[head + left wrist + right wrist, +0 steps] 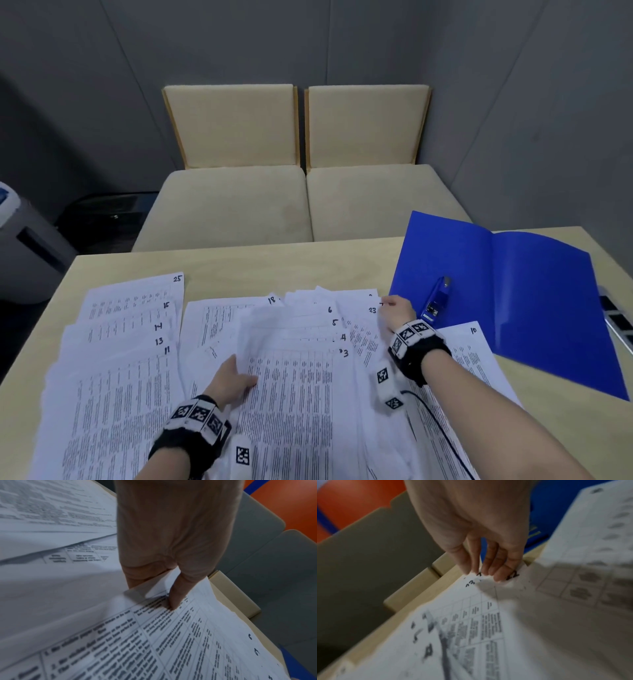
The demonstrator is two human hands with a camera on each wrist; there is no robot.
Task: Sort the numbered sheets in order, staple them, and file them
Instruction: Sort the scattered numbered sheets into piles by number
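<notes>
Numbered printed sheets cover the table (239, 260). A left fan (130, 318) shows 25, 15, 14, 13 and 11. A middle fan (294, 342) shows 18, 6, 5, 4 and 3. My left hand (233, 377) grips the left edge of the sheet marked 3 (171, 635), thumb (178, 595) on top and fingers underneath. My right hand (397, 310) pinches the far right corner of a sheet (488, 588) beside the 23, with its fingertips (498, 577) pointing down. Sheet 10 (472, 356) lies under my right forearm. An open blue folder (531, 308) lies at the right, a blue stapler (438, 301) on it.
Two beige chairs (233, 205) (370, 198) stand beyond the table's far edge. A grey machine (24, 233) and a black bag (102, 216) sit on the floor at the left. A cable (442, 431) trails from my right wrist over the sheets.
</notes>
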